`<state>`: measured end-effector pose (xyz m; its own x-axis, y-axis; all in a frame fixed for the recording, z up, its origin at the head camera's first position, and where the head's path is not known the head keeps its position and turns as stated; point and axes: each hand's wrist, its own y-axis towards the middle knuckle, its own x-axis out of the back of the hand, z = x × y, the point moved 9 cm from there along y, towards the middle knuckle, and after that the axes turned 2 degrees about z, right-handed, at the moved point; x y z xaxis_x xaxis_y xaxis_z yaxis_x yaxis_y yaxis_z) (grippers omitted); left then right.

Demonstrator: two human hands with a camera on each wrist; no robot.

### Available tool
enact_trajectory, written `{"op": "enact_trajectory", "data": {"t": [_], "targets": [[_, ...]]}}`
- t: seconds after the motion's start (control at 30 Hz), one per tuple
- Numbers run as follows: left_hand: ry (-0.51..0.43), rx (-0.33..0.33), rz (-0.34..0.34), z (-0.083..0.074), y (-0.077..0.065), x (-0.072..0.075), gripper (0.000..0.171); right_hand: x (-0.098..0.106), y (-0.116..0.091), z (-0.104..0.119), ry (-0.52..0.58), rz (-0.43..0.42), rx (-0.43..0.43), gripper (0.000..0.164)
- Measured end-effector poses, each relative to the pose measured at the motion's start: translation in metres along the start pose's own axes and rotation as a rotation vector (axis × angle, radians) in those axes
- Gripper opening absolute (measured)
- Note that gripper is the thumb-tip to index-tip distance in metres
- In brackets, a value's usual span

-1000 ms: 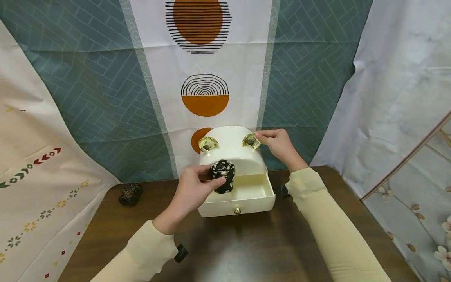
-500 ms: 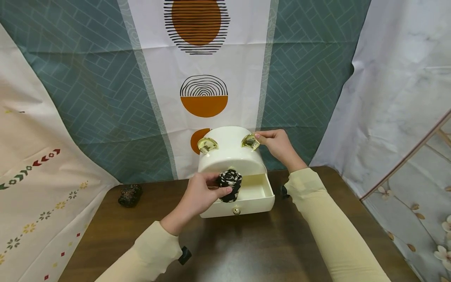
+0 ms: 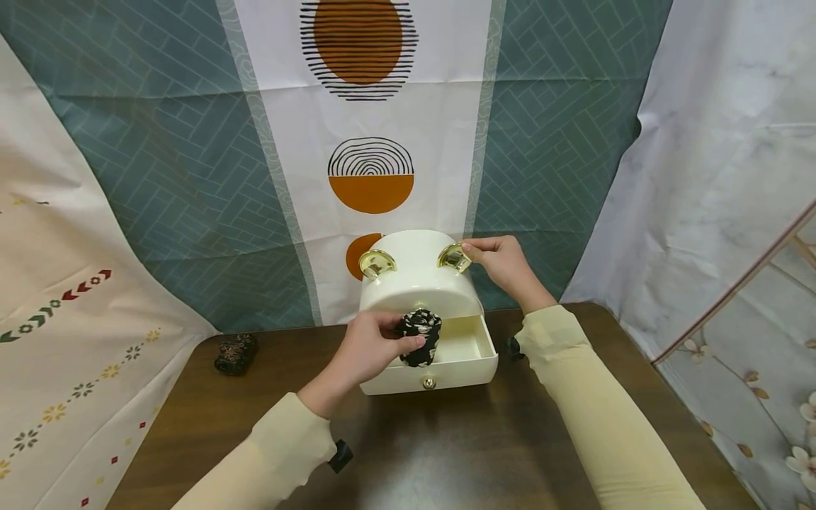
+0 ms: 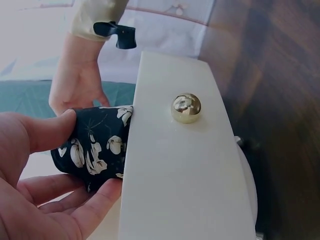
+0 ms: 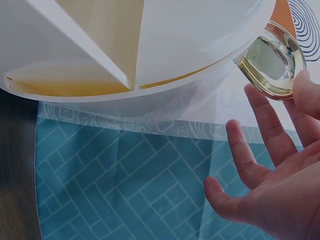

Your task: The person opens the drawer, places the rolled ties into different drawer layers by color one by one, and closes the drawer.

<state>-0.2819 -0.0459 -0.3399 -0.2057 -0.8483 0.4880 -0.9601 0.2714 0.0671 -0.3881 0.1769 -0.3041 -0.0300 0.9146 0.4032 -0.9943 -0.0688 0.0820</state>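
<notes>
Pinching a soft floral cloth roll (image 3: 421, 338), black with pale blooms, between left hand (image 3: 366, 347) thumb and fingers, at the front rim of the smooth cream drawer (image 3: 462, 371); not telling whether touching. Turning its spiral end upward, running its long axis nearly upright. Gripping a glossy, rounded gold ear (image 3: 453, 256) of the dome-topped box (image 3: 417, 256) with right hand (image 3: 505, 263) thumb and forefinger, spreading the others loosely.
</notes>
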Motion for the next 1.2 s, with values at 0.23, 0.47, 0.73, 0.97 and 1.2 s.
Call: {"op": "enact_trajectory", "data": {"t": [0.23, 0.47, 0.73, 0.97, 1.2], "targets": [[-0.033, -0.011, 0.03, -0.003, 0.002, -0.008, 0.029, -0.001, 0.0, -0.001, -0.003, 0.002, 0.001, 0.036], [0.01, 0.005, -0.01, -0.003, 0.008, -0.02, 0.032, 0.001, 0.0, -0.004, -0.003, 0.002, -0.009, 0.036], [-0.002, 0.135, -0.082, 0.009, 0.01, -0.018, 0.049, 0.0, 0.002, -0.001, -0.005, -0.001, 0.002, 0.036], [-0.076, 0.17, -0.04, 0.015, 0.013, -0.021, 0.041, 0.0, 0.001, 0.002, 0.002, -0.002, 0.026, 0.036], [-0.168, 0.229, 0.006, 0.022, 0.016, -0.026, 0.04, 0.0, 0.003, -0.002, 0.003, 0.0, 0.016, 0.035]]}}
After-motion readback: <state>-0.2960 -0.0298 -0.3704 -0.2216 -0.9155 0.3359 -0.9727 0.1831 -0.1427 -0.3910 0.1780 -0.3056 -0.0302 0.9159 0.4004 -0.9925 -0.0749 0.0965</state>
